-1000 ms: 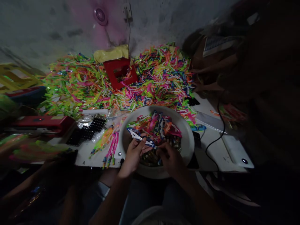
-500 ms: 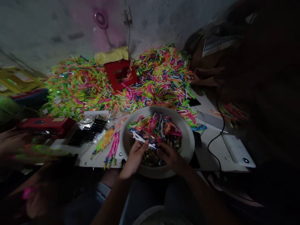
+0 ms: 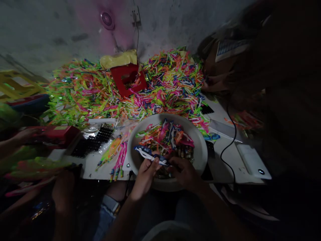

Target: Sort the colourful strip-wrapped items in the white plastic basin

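My left hand (image 3: 146, 172) pinches a long, slim blue-and-white plastic piece (image 3: 147, 154) between thumb and fingers, over the front of a pale round basin (image 3: 204, 150). At the right end of that piece, the fingers of my right hand (image 3: 184, 172) are closed on it; the exact contact is dark. Inside the basin lie pink, orange, green and blue plastic pieces (image 3: 163, 135). Small brownish cylindrical parts (image 3: 184, 152) show beside them, partly behind my hands.
Behind the basin spreads a big heap of bright plastic pieces (image 3: 170, 80) around a red stool (image 3: 122, 88). Left are black perforated trays (image 3: 100, 137) and a red machine (image 3: 60, 135), with a co-worker's hand (image 3: 27, 135). Right are a black cable (image 3: 223, 155) and a white device (image 3: 253, 162).
The blue-and-white piece has turned so more blue shows, and its left end reaches farther left. At the left, the co-worker's hand has moved onto the red machine.
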{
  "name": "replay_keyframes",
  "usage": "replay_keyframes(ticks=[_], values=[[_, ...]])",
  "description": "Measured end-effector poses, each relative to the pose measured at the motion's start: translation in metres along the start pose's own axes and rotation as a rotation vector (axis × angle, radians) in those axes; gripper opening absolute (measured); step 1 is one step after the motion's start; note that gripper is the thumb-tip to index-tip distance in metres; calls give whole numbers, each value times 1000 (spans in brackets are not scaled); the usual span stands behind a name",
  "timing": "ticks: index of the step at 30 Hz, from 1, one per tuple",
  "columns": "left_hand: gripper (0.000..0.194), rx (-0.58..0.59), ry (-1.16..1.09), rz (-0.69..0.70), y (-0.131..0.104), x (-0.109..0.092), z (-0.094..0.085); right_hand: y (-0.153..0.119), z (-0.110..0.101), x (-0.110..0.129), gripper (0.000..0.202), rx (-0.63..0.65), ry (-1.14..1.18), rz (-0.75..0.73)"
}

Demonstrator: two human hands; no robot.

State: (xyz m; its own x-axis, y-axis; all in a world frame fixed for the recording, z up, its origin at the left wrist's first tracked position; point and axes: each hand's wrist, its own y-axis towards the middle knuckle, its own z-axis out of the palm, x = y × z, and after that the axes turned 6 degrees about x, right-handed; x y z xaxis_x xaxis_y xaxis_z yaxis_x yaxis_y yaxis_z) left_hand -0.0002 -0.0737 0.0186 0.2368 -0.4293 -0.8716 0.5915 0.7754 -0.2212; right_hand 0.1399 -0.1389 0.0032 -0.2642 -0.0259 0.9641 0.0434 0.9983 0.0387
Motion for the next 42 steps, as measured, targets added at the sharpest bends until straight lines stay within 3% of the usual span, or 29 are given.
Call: replay_keyframes(ticks=[8, 17, 20, 22, 25, 29, 32, 34, 36, 37, 40, 42], values=[[28, -37, -34, 103, 8, 4, -2, 6, -2, -1, 30, 145, 151, 80], [36, -100, 79, 51, 6, 5, 4, 7, 0, 1, 11, -45, -121, 28], [30, -113, 111, 65, 5, 4, 7, 8, 1, 3, 11, -77, -171, 19], [27, -78, 133, 91, 4, -3, 4, 10, -1, 4, 17, -34, -186, 42], [32, -121, 268, 157, 7, -30, -19, 12, -11, 5, 24, 163, -324, 92], [46, -393, 650, 292, 26, -79, -83, 17, -25, 2, 27, 437, -824, 304], [56, -517, 1122, 138, 44, -100, -123, 22, -26, -2, 32, 588, -907, 365], [58, -571, 1441, 151, 56, -100, -130, 25, -22, -5, 35, 610, -917, 361], [49, -479, 1608, 290, 66, -89, -121, 26, -18, -7, 36, 603, -947, 371], [42, -363, 1629, 333, 72, -81, -112, 26, -16, -9, 37, 595, -959, 376], [26, 13, 1616, 256, 90, -54, -82, 23, -15, -10, 37, 554, -974, 376], [22, 96, 1604, 223, 102, -38, -66, 21, -18, -8, 32, 521, -961, 344]])
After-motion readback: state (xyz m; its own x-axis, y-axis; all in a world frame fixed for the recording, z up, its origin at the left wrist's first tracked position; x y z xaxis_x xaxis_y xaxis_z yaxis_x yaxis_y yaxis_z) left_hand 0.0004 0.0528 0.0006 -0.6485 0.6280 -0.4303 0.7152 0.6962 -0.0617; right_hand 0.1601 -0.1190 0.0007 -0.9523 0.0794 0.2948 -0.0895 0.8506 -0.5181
